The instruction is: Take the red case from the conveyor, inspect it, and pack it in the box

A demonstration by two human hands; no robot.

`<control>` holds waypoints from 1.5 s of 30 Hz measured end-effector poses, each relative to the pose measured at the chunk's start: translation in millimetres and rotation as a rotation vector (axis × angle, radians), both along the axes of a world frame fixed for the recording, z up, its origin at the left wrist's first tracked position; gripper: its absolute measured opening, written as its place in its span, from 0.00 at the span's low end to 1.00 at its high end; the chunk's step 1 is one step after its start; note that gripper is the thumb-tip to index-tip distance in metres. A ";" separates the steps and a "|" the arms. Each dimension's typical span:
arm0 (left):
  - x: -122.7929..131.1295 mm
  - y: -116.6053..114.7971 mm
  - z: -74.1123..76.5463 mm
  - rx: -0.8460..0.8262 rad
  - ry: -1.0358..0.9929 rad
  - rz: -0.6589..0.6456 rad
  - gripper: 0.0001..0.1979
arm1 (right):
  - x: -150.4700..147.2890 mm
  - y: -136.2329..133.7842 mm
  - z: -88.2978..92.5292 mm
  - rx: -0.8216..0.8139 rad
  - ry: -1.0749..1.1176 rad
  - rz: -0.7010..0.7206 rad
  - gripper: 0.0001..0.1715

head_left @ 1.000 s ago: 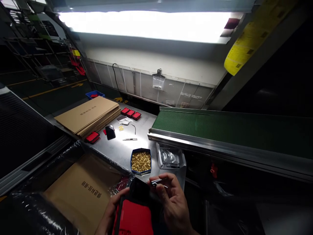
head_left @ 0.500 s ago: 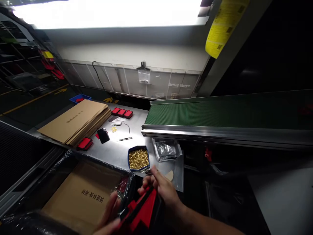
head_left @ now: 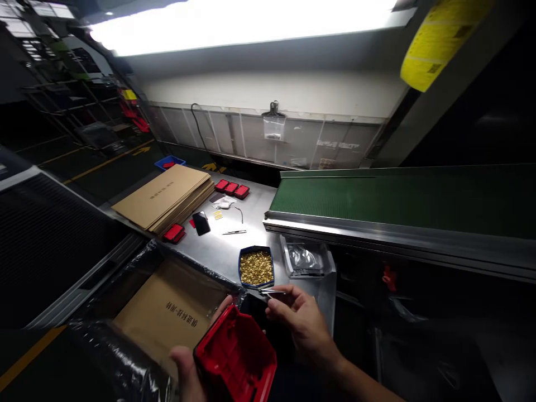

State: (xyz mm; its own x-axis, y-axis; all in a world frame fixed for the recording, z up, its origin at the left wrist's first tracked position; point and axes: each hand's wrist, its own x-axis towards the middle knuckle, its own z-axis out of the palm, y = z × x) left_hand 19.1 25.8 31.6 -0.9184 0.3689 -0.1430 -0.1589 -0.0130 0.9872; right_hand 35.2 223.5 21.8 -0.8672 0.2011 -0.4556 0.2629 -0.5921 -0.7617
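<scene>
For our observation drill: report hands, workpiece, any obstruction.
Left hand: holding hollow red plastic case. Right hand: pinching thin silvery item. Beyond right hand: blue angular tray, golden pieces.

Metal table (head_left: 215, 249): cardboard stack (head_left: 163, 195), three red cases (head_left: 231, 188) in row, slim tool (head_left: 234, 231), blue tray (head_left: 256, 248), clear tray (head_left: 330, 263).

Bare right grip (head_left: 305, 324) and forearm (head_left: 355, 377), left grip (head_left: 189, 375) seemingly bare too.

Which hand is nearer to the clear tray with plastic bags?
Right. The right hand is just below the tray in the picture, pinching a thin metallic piece; the left hand is farther, at lower left, holding a red case.
</scene>
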 end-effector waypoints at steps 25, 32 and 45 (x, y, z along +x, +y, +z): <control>27.4 20.6 13.2 0.800 -0.843 0.216 0.34 | 7.7 -15.8 48.8 0.912 0.687 0.498 0.12; 25.9 23.3 15.8 0.759 -0.911 0.196 0.33 | 4.7 -13.4 48.1 0.918 0.678 0.525 0.14; 20.4 25.3 17.0 0.637 -0.878 0.100 0.36 | 3.4 -0.7 51.6 0.870 0.552 0.600 0.13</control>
State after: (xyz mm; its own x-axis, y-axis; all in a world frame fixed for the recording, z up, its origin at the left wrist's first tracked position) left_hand 39.6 51.1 48.5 -0.6190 0.5371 -0.5730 -0.7754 -0.5341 0.3369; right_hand 38.6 222.8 73.4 -0.9642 -0.2468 0.0969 -0.1678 0.2848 -0.9438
